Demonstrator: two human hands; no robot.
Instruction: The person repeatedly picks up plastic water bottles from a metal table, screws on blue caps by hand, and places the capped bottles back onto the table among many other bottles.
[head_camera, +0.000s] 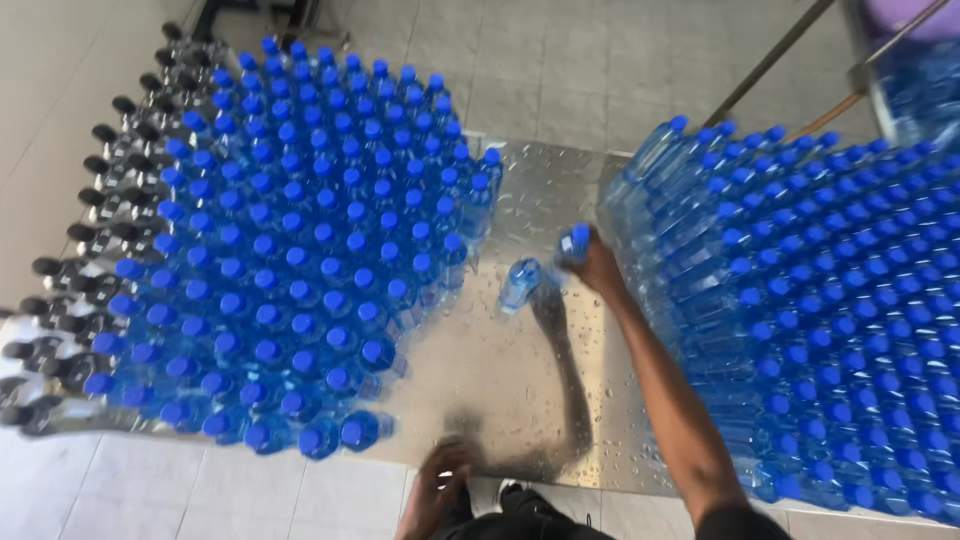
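Note:
My right hand (598, 268) reaches out over a wet steel table (500, 370) and grips a blue-capped plastic bottle (574, 243) near its neck. A second blue bottle (519, 284) stands loose just left of that hand. My left hand (438, 483) hovers blurred at the table's near edge, fingers apart, holding nothing. A big block of upright blue-capped bottles (300, 260) fills the left of the table. Another mass of the same bottles (820, 300) crowds the right side.
Several bottles with black caps (95, 260) line the far left edge of the block. A slanted metal frame (775, 60) rises at the top right. Pale floor tiles (560, 60) lie beyond the table. Water droplets dot the strip of steel between the two groups.

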